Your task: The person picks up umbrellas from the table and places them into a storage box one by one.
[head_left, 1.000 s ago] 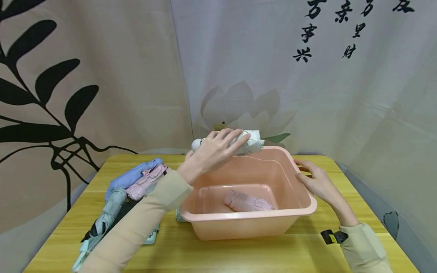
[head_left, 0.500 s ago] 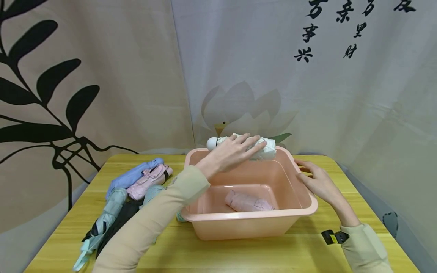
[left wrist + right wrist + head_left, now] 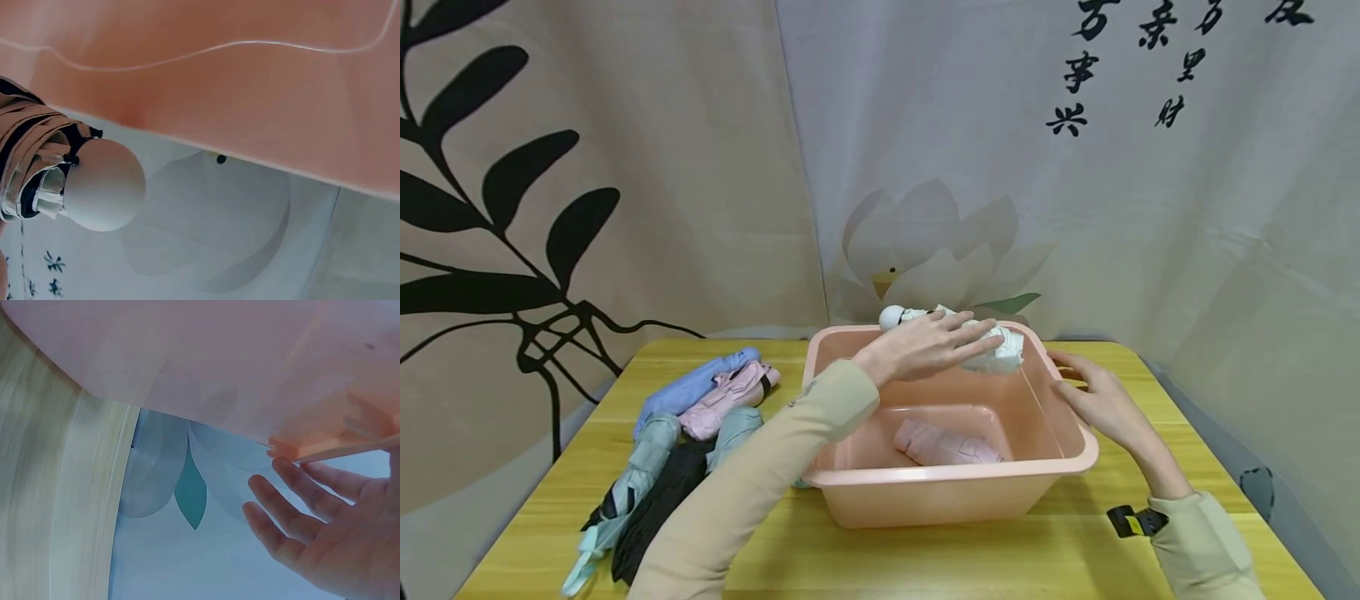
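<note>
My left hand holds a pale folded umbrella over the far part of a pink plastic tub, fingers laid across its top. The umbrella's round white knob sticks out past the hand, level with the tub's far rim in the left wrist view. The thumb and palm are hidden in the head view. At the tub's right rim, my right hand touches the outside with loosely spread fingers. On the tub's floor lies a pink folded umbrella.
Left of the tub, several folded umbrellas lie in a pile: a blue one, another pink one, a black one and light teal ones. A wooden table carries everything. A printed curtain hangs behind.
My left hand has carried the pale umbrella to the right and slightly lower, from the far left corner to above the far right part of the tub. The right hand stays put.
</note>
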Action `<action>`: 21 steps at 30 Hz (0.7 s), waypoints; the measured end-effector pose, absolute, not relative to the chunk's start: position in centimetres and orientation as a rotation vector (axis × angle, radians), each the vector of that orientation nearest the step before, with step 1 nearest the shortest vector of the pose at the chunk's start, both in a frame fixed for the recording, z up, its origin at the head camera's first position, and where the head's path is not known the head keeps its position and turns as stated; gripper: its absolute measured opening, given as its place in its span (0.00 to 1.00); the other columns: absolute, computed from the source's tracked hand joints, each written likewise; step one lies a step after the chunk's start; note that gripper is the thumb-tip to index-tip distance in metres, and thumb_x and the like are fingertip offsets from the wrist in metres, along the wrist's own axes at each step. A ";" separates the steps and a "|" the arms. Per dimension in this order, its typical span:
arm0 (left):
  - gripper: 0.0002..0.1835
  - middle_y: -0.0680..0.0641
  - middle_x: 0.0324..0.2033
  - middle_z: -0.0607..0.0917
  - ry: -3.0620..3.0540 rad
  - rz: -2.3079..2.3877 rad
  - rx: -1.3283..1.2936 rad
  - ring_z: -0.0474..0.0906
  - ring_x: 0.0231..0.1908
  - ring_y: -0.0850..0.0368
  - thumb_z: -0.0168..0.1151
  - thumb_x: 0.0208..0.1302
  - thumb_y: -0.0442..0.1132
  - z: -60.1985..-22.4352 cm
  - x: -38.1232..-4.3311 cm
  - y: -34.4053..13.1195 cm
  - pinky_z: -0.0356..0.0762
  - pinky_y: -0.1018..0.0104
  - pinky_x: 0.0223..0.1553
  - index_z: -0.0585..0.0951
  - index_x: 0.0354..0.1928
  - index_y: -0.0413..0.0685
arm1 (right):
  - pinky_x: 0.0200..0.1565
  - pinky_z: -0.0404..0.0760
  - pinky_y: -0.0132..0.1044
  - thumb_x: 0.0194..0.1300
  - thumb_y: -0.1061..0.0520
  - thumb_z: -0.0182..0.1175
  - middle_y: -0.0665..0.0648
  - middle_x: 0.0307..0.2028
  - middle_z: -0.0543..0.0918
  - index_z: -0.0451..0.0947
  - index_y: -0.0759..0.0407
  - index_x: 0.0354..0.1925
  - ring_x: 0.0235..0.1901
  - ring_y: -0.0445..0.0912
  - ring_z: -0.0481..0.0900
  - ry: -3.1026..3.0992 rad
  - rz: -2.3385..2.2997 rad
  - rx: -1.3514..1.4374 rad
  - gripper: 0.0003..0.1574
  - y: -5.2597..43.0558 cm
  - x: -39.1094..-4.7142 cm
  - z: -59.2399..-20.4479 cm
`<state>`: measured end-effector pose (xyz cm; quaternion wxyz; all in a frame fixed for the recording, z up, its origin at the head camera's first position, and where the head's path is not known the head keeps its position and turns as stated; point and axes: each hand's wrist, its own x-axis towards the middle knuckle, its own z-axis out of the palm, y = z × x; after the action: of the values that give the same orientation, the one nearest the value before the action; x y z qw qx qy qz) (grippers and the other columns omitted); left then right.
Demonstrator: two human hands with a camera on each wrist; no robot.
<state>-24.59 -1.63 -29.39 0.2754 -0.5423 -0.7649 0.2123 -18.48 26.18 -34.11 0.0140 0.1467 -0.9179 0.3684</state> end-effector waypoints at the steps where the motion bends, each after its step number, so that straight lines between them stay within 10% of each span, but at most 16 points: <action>1: 0.29 0.48 0.66 0.64 -2.038 0.589 -1.467 0.68 0.61 0.52 0.45 0.66 0.29 -29.6 -24.7 -1.5 0.76 0.64 0.50 0.57 0.69 0.52 | 0.48 0.76 0.54 0.68 0.46 0.47 0.67 0.61 0.68 0.57 0.56 0.67 0.54 0.62 0.72 -2.858 1.148 0.457 0.33 26.2 -18.5 -34.1; 21: 0.26 0.52 0.66 0.64 -1.703 0.799 -1.557 0.67 0.61 0.56 0.36 0.70 0.32 -32.0 -25.2 -0.9 0.72 0.65 0.55 0.56 0.68 0.56 | 0.47 0.77 0.54 0.69 0.47 0.47 0.67 0.60 0.69 0.57 0.56 0.67 0.53 0.62 0.73 -2.863 1.135 0.464 0.33 26.2 -18.4 -34.1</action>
<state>-25.23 -0.86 -31.96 0.3428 -0.5990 -0.6551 0.3074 -18.37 26.24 -34.09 0.0133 0.1490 -0.9192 0.3643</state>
